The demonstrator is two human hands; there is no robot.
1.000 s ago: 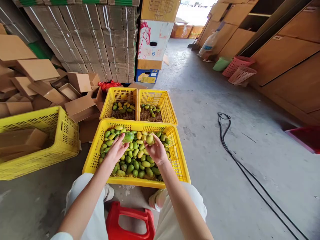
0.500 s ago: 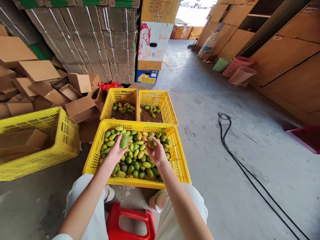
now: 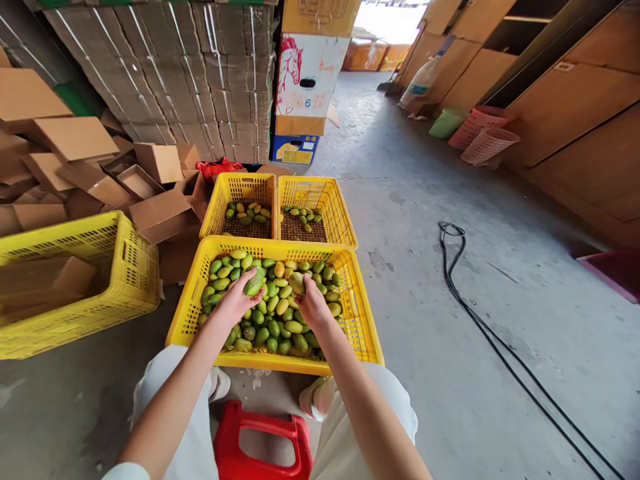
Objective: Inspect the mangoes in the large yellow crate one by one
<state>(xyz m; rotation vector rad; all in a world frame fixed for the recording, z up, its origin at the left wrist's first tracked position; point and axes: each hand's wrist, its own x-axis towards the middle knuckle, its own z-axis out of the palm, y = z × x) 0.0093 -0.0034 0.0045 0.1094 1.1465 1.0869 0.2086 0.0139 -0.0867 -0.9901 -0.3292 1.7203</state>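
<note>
Fruit [image 3: 255,283], long axis slanting far-right, left grip [image 3: 237,301]

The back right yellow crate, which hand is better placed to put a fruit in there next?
Probably the right hand: it holds a fruit and is closer to that crate. The left hand is nearer the back-left crate.

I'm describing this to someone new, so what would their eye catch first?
Probably the large yellow crate of green and yellowish fruit, in the middle. Over it, the left hand holds a green fruit, the right hand a duller one. Then the red plastic frame at the bottom edge.
</note>
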